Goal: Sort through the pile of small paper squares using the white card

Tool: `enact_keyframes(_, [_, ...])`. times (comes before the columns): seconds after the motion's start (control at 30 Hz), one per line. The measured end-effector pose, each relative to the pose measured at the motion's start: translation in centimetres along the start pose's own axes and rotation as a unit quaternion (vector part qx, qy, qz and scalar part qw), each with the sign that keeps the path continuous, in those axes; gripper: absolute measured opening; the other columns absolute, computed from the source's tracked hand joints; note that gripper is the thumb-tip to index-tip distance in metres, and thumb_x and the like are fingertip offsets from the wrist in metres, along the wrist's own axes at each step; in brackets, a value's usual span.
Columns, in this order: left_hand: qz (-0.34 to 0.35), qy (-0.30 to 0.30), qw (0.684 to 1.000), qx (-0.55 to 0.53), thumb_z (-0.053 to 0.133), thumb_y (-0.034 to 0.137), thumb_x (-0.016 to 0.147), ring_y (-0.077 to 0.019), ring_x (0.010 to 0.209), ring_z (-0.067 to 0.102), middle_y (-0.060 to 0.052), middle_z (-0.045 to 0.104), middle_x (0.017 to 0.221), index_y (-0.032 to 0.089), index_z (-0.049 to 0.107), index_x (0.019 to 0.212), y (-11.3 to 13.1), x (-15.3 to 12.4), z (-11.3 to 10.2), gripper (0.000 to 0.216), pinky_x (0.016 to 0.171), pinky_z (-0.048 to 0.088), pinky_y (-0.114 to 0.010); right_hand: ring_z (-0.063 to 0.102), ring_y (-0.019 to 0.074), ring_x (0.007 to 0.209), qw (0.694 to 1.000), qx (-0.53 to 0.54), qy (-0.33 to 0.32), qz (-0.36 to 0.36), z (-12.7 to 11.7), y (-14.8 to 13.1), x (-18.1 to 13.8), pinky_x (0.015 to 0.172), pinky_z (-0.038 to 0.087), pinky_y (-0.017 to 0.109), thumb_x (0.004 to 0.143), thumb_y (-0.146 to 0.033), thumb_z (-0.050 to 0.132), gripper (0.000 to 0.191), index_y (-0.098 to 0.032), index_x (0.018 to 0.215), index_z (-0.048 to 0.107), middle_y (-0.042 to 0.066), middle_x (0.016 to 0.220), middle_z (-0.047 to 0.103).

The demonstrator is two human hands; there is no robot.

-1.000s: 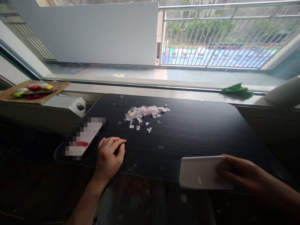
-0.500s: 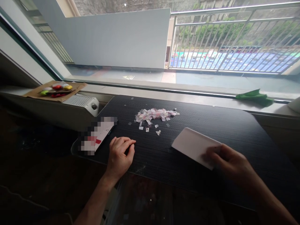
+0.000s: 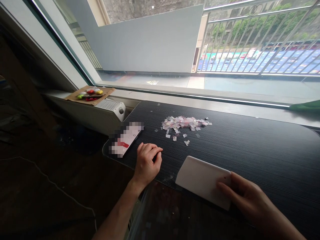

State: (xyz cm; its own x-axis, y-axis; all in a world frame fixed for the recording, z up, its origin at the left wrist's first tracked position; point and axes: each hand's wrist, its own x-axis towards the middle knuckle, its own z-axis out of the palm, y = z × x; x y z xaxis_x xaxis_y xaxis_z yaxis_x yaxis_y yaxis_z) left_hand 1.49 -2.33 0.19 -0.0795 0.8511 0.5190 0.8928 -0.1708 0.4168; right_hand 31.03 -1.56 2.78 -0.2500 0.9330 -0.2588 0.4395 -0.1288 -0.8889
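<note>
My right hand [image 3: 246, 195] grips a flat white plastic scraper [image 3: 203, 178] by its right end, thumb across its face. The scraper is tilted at the near edge of the black table [image 3: 250, 143]. My left hand [image 3: 148, 163] rests near the table's front edge, fingers curled and the thumb close to the index finger; nothing shows in it. Beyond both hands lies a heap of small whitish and pinkish plastic scraps [image 3: 185, 123], with several loose pieces on its near side. A phone-like device [image 3: 127, 138], partly blurred out, lies left of my left hand.
A white heater [image 3: 111, 106] stands past the table's left end. Brown cardboard [image 3: 75, 95] with small coloured items lies on the sill. Green cloth or plastic [image 3: 306, 106] is at the right sill. A window runs behind the table; a pale cord [image 3: 57, 190] trails at lower left.
My right hand has drawn the scraper toward me, to the table's near edge. The view has swung left, shifting everything rightward. My left hand keeps its pose, and the heap looks unchanged.
</note>
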Motion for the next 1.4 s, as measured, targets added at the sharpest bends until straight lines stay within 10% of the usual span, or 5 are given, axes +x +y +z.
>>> enact_keyframes(1.4, [-0.011, 0.000, 1.000, -0.002, 0.053, 0.014, 0.089, -0.0199, 0.090, 0.064, -0.002, 0.067, 0.088, 0.022, 0.068, 0.090, 0.2, 0.0, 0.0, 0.017, 0.106, 0.038, -0.049, 0.065, 0.0191, 0.063, 1.000, -0.004, -0.007, -0.009, 0.2, -0.5, -0.4, 0.055, 0.051, 0.026, 0.081, -0.054, 0.062, 0.034, -0.022, 0.080, 0.072, 0.002, 0.073, 0.073])
